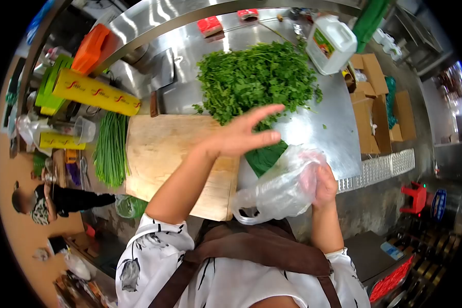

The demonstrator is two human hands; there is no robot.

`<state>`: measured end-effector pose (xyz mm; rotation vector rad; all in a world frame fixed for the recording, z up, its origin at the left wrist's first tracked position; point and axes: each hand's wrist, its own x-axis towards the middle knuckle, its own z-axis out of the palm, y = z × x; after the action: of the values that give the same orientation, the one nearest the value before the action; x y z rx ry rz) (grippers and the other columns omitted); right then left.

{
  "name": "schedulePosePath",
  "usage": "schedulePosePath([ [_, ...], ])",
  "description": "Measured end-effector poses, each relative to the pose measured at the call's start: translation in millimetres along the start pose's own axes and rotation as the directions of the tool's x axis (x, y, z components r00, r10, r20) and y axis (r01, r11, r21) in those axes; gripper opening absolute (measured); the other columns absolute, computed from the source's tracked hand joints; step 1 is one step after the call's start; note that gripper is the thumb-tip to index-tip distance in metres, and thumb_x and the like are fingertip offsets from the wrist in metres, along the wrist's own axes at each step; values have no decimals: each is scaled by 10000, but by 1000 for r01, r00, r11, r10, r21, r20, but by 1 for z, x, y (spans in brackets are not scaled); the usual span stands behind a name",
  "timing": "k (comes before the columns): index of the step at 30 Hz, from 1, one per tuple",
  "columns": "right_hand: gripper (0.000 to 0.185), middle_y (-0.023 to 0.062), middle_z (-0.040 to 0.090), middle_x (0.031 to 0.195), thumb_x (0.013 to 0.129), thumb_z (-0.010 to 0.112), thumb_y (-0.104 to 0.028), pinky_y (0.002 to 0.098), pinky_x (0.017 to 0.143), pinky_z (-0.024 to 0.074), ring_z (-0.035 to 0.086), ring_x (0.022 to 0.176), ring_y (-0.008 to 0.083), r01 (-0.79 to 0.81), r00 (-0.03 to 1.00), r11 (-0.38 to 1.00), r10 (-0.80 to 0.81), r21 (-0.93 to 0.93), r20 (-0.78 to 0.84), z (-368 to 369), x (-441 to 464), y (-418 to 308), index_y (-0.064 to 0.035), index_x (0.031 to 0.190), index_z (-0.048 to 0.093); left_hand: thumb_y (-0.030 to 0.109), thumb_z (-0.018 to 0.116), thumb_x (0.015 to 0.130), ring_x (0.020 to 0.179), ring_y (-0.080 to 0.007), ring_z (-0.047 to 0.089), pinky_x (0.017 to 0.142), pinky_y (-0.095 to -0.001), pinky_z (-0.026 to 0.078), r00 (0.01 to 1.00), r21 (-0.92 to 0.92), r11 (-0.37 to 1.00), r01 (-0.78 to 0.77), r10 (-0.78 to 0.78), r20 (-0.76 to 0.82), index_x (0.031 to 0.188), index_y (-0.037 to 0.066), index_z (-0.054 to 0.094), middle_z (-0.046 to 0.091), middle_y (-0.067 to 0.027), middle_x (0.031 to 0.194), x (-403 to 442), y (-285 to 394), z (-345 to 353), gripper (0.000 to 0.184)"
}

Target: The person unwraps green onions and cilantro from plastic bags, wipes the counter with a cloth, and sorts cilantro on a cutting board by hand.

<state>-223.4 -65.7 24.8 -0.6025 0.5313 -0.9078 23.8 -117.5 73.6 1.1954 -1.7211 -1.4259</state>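
- Steel counter (331,131) spreads out past the fingers of the left hand (235,137), with leafy herbs (254,77) heaped just beyond them and a cutting board (164,159) beneath the wrist.
- Those left fingers are spread wide, holding nothing visible; the right hand (323,186) has its fingers curled around a clear plastic bag (280,190).
- Its thin film could slip or tear if the right fingers pinch too little of it, or if the left ones snag it.
- Herbs at the heap's edge might scatter should the left fingers or the bag brush them.
- Left of the right fingers and towards the body, the bag looks crumpled, glossy and see-through; whether it holds anything is unclear.
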Motion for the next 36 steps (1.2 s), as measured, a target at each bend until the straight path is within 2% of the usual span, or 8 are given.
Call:
schedulePosePath([
  [7, 426, 87, 566, 1027, 863, 530, -196, 283, 790, 448, 551, 861, 159, 146, 983, 922, -176, -359, -51, 54, 34, 22, 29, 1217, 454, 217, 687, 784, 1167, -213, 457, 975, -327, 369, 1000, -317, 948, 17, -24, -17, 1378, 38, 266, 460, -136, 1271, -77, -18, 57, 750],
  [10, 759, 154, 401, 1280, 723, 702, -273, 372, 905, 403, 472, 1093, 244, 334, 935, 392, -251, -857, 250, 71, 37, 29, -10, 1331, 332, -24, 515, 799, 780, -227, 632, 690, -330, 541, 751, -765, 644, 14, -512, -417, 1137, -42, 504, 612, -117, 987, -115, -34, 36, 339],
  [13, 1110, 200, 88, 1461, 600, 795, -450, 436, 977, 357, 324, 1269, 338, 525, 849, 139, -19, -839, 528, 111, 28, 52, -22, 1398, 152, -53, 484, 776, 813, -234, 628, 706, -355, 543, 686, -955, 276, -106, -675, -271, 1138, -55, 495, 599, -131, 997, -171, -52, 2, 363],
  [19, 738, 228, 429, 1260, 662, 680, -100, 417, 874, 426, 479, 1084, 380, 719, 689, 65, 62, -692, 722, 177, 41, 155, -28, 1319, 352, 94, 589, 766, 1074, -265, 526, 903, -382, 433, 707, -830, 549, -96, -550, -445, 1255, -52, 386, 516, -169, 1175, -274, -59, 14, 549],
  [24, 699, 201, 580, 980, 650, 562, 21, 362, 801, 453, 568, 926, 325, 306, 946, 468, -50, -829, 321, 254, 27, 239, -48, 1315, 357, 184, 812, 611, 1353, -333, 136, 1063, -372, 219, 758, -532, 786, -315, -130, -640, 1404, 61, -142, 41, -158, 1474, -387, -62, -8, 1246],
  [27, 749, 183, 585, 992, 724, 567, 11, 300, 808, 455, 579, 951, 230, 219, 903, 588, 181, -778, 390, 296, 4, 297, -57, 1384, 220, 131, 760, 661, 1292, -281, 301, 1028, -355, 285, 691, -127, 978, 166, -207, -692, 1413, 88, 147, 268, -163, 1413, -426, -81, -5, 971],
  [32, 898, 182, 473, 1224, 769, 615, -30, 334, 888, 425, 539, 1030, 214, -226, 675, 768, 567, -600, 472, 341, -6, 328, -39, 1422, -1, -1, 666, 692, 867, -88, 557, 792, -249, 456, 406, -428, 903, -43, -375, -833, 1022, 34, 587, 625, -16, 942, -514, -127, -19, 342],
  [36, 898, 188, 400, 1300, 737, 637, -16, 365, 893, 423, 550, 999, 224, 217, 518, 615, 586, -759, 623, 350, 18, 335, -44, 1423, 57, 91, 651, 739, 939, -220, 542, 782, -333, 471, 27, -175, 929, 326, -194, -981, 946, 30, 637, 593, -91, 935, -577, -174, -32, 216],
])
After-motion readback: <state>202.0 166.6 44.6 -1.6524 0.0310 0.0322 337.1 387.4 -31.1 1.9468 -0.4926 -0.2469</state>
